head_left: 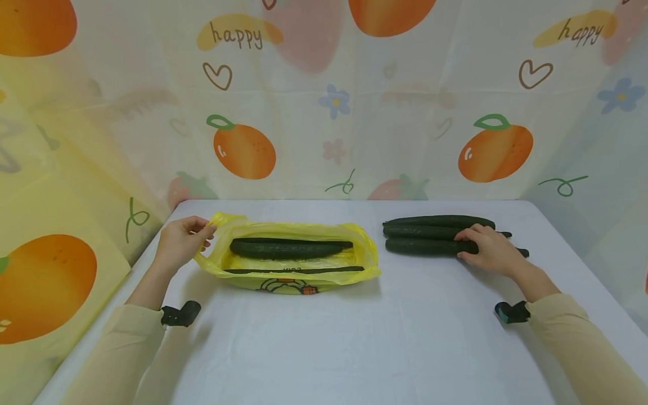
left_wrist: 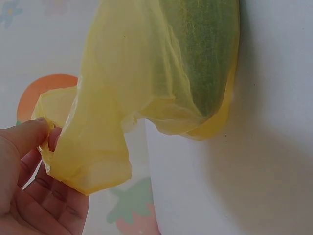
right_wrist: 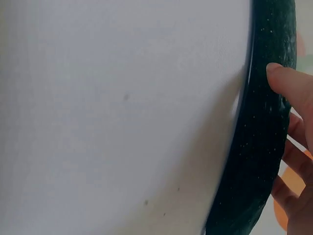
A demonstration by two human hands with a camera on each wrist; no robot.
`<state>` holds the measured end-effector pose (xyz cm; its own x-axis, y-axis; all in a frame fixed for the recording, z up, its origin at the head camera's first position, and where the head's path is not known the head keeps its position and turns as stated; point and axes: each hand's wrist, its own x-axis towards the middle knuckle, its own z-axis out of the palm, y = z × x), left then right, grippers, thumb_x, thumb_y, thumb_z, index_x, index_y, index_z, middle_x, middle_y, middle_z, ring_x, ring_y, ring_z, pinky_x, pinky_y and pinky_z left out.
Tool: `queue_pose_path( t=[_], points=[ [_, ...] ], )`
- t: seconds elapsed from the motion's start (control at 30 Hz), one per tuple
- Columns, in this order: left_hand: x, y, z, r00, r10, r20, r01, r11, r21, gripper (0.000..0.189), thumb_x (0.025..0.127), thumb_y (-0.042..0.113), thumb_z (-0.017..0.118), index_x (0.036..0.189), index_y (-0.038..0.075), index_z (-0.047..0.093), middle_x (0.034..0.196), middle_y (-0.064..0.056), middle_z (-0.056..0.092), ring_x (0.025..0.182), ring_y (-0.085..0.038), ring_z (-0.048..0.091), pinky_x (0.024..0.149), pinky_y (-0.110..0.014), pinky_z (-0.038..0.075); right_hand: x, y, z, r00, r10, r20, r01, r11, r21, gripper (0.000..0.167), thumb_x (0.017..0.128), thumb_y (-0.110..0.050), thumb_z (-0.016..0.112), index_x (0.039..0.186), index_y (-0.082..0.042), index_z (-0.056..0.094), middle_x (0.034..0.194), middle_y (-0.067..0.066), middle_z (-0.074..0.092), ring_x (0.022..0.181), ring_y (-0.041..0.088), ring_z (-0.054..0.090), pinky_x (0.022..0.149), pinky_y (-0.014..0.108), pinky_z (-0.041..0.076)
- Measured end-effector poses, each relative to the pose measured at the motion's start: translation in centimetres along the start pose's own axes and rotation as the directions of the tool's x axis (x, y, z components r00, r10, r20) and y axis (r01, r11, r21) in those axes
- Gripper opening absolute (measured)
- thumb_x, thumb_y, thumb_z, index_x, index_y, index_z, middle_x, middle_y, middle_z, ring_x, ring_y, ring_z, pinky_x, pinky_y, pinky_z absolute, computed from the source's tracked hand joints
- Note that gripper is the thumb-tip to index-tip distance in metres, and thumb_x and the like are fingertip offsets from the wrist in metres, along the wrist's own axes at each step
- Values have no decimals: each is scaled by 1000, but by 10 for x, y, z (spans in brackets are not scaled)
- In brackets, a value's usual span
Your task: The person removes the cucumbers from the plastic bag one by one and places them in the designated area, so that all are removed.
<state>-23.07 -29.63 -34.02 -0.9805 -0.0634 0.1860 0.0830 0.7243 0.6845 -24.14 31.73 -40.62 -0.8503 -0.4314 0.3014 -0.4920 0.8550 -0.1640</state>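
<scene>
A yellow plastic bag point(head_left: 365, 256) lies on its side with its mouth spread, and a dark green cucumber point(head_left: 283, 248) shows inside it. Along the bag's front rim runs a thin dark strip point(head_left: 304, 271). My left hand point(head_left: 183, 242) pinches the bag's left handle between thumb and fingers; in the left wrist view a cucumber's end point(left_wrist: 205, 63) shows through the film. To the right, several cucumbers lie side by side. My right hand point(head_left: 488, 247) grips the nearest cucumber point(right_wrist: 259, 127) near its right part, thumb on the near side and fingers over the far side.
Behind the gripped one lie a middle cucumber point(head_left: 425, 231) and a far cucumber point(head_left: 440, 220), close together. A white table point(head_left: 324, 349) carries everything. A curtain printed with oranges point(head_left: 243, 152) hangs along the table's back and sides.
</scene>
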Motion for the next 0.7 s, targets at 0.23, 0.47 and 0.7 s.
queue_pose_path(
  t=[0.23, 0.47, 0.7],
  points=[
    [1, -1, 0, 1000, -5, 3, 5, 1000, 2, 30, 90, 29, 59, 97, 0, 64, 83, -16, 67, 57, -5, 60, 53, -20, 51, -4, 4, 0, 1000, -11, 1, 11, 1000, 3, 31, 73, -14, 76, 101, -7, 64, 93, 9, 58, 83, 30, 56, 66, 47, 46],
    [2, -1, 0, 1000, -5, 6, 5, 1000, -1, 30, 90, 29, 59, 97, 0, 64, 81, -13, 67, 57, -4, 60, 53, -21, 51, -4, 3, 0, 1000, -25, -14, 25, 999, -36, 30, 73, -14, 76, 98, -7, 63, 92, 10, 59, 81, 32, 56, 61, 46, 44],
    [2, 0, -1, 1000, -18, 17, 18, 1000, -1, 32, 90, 30, 59, 98, 0, 63, 84, -14, 67, 61, -13, 64, 53, -21, 51, -2, 1, 1, 996, -38, -77, 33, 997, -67, 33, 68, -13, 79, 96, -7, 62, 90, 11, 59, 81, 33, 56, 62, 48, 45]
  ],
)
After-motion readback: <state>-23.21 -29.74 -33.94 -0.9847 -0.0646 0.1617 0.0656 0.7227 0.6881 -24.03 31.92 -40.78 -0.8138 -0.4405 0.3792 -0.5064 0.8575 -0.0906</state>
